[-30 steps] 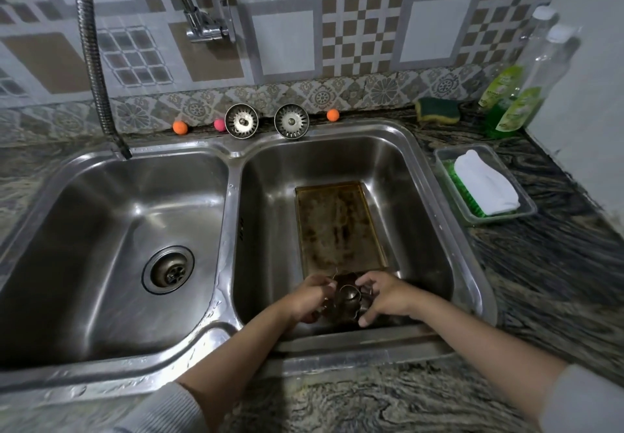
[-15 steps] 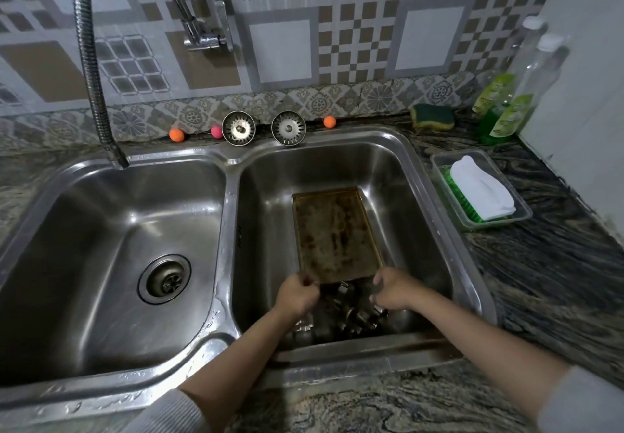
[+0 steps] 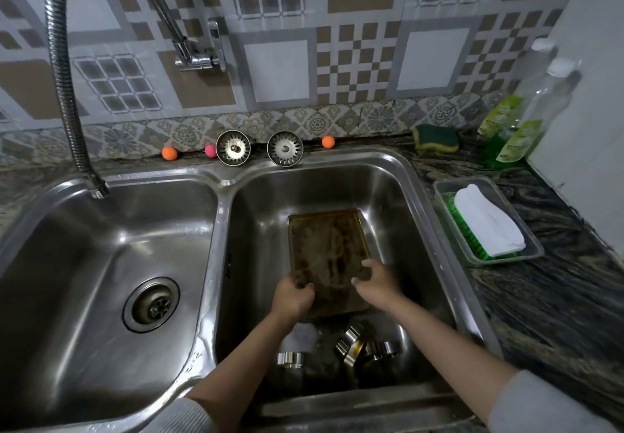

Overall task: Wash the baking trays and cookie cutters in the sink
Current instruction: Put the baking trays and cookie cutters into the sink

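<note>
A stained brown baking tray (image 3: 327,247) lies in the right basin of the steel double sink (image 3: 219,183). My left hand (image 3: 293,296) grips the tray's near left edge. My right hand (image 3: 378,285) holds its near right edge with the fingers curled over the rim. Several shiny metal cookie cutters (image 3: 354,346) lie loose on the basin floor just in front of the tray, between my forearms; one (image 3: 289,359) sits apart to the left.
A flexible hose tap (image 3: 60,71) rises at the left basin, whose drain (image 3: 151,304) is open. Two strainers (image 3: 233,148) and small balls stand on the back ledge. A sponge (image 3: 435,137), soap bottles (image 3: 516,135) and a tray with a brush (image 3: 486,223) sit on the right counter.
My hands let go of the cookie cutters, which now lie on the basin floor, and moved forward onto the baking tray's near edge.
</note>
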Demonstrator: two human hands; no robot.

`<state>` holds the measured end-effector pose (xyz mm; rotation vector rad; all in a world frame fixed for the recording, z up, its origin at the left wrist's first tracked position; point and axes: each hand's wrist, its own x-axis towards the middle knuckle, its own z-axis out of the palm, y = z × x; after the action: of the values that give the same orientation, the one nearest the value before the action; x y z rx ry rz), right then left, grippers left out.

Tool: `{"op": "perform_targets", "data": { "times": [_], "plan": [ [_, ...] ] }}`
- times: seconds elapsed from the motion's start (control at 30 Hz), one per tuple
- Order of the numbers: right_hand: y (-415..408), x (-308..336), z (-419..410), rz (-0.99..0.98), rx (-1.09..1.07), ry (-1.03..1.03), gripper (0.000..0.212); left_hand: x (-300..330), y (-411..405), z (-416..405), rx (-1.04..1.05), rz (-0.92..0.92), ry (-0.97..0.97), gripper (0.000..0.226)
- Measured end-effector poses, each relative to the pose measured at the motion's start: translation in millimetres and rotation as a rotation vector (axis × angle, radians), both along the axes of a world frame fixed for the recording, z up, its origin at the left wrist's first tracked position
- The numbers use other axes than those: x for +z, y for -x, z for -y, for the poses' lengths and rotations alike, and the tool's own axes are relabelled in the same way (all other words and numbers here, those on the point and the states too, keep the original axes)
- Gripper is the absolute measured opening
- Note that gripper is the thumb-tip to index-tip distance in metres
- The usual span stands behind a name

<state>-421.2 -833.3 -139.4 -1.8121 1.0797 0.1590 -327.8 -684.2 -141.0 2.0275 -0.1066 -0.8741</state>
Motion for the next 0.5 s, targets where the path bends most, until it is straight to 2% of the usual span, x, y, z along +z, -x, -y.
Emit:
{"op": "perform_targets", "data": {
  "times": [0.07,0.17,0.23,0.33,0.5],
  "plan": [
    [-2,-3,-2,0.013,-0.048,0.004,0.047,-2,-3,0,-0.026,0.067,-0.015,0.026],
    [-2,-1,-2,0.056,-0.093,0.005,0.043,-7,-11,-7,-0.058,0.159,-0.019,0.043],
    [2,5,-3,0.106,-0.116,-0.003,0.042,-4,-16,-12,-0.032,0.136,0.028,0.047],
    [10,20,-2,0.179,-0.116,0.009,0.041,6,-22,-18,0.047,0.078,0.21,0.039],
    [24,51,-1,0.273,-0.08,-0.008,0.043,38,-24,-25,0.085,-0.061,0.498,0.047]
  ]
}}
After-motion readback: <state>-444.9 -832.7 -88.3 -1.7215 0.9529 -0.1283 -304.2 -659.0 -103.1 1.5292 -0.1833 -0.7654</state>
